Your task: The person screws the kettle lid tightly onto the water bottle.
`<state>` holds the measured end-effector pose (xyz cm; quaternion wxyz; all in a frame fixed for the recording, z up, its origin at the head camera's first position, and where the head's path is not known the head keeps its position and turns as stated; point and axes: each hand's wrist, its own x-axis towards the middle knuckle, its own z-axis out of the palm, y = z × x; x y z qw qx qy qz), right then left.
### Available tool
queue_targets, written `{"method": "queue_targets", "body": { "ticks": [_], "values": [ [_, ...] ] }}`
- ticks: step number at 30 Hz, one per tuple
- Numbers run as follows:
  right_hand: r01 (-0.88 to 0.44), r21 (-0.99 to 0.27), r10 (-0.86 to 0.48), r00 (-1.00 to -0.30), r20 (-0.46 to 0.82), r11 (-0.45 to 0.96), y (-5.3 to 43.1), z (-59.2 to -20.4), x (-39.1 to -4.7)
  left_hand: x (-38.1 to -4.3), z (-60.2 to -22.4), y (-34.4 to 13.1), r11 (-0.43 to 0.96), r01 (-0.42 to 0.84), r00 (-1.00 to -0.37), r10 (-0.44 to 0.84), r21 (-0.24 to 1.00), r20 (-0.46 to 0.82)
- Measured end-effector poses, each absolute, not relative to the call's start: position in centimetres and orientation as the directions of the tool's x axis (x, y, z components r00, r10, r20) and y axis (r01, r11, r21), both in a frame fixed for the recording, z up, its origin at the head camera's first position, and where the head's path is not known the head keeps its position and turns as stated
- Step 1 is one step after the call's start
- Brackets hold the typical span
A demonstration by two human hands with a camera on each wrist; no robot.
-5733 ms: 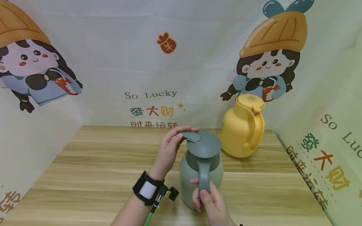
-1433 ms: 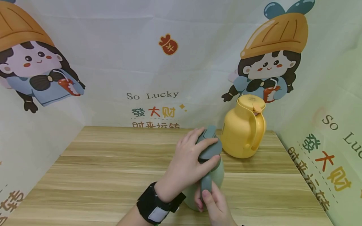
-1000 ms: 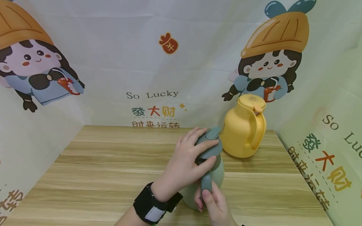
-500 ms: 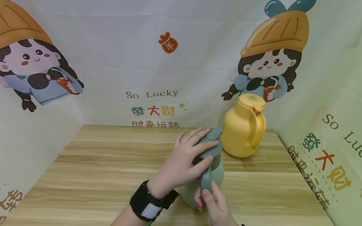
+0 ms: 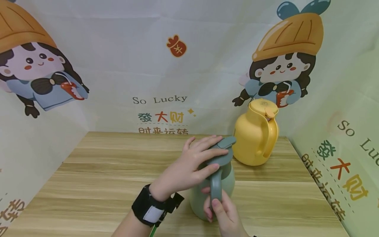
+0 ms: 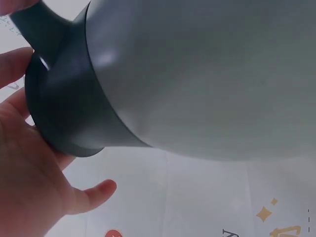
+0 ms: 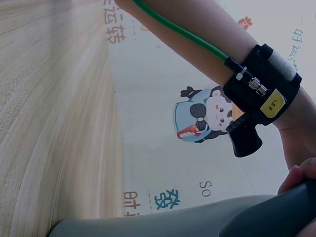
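A pale green thermos jug [image 5: 228,182] stands on the table, its darker grey-green handle [image 5: 216,187] facing me. My left hand [image 5: 192,161] is spread over the jug's round lid [image 5: 222,160], thumb at the rim near the handle and the other fingers across the top. The lid's flat tab [image 5: 228,141] points to the right. In the left wrist view the little finger sticks out past the rim of the lid [image 6: 35,98]. Low on the handle, my right hand [image 5: 227,214] grips with its fingers curled round and the thumb on the outer side.
A yellow thermos jug [image 5: 251,138] stands at the back right, close behind the green one. The wooden table [image 5: 118,171] ends at a printed cloth backdrop [image 5: 112,65], which also encloses both sides. A green cable [image 7: 182,32] trails from the left wrist's camera.
My left hand has moved from the tab onto the lid, and the tab has swung clockwise from pointing left to pointing right. My right hand keeps its grip on the handle.
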<state>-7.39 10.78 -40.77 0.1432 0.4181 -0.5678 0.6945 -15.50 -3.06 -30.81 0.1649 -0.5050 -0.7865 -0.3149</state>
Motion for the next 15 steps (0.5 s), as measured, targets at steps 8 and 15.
{"method": "queue_targets", "body": {
  "ticks": [8,15],
  "values": [
    [-0.669,-0.669,-0.277,-0.609,0.743,-0.324,10.7,-40.8,-7.4,-16.2,-30.3,-3.6,0.212,0.911,-0.385,0.744,0.353,0.546],
    [-0.652,-0.680,-0.276,-0.623,0.732,-0.336,10.8,-40.8,-7.3,-16.5,-29.6,-3.5,0.234,0.902,-0.405,0.748,0.362,0.525]
  ]
}}
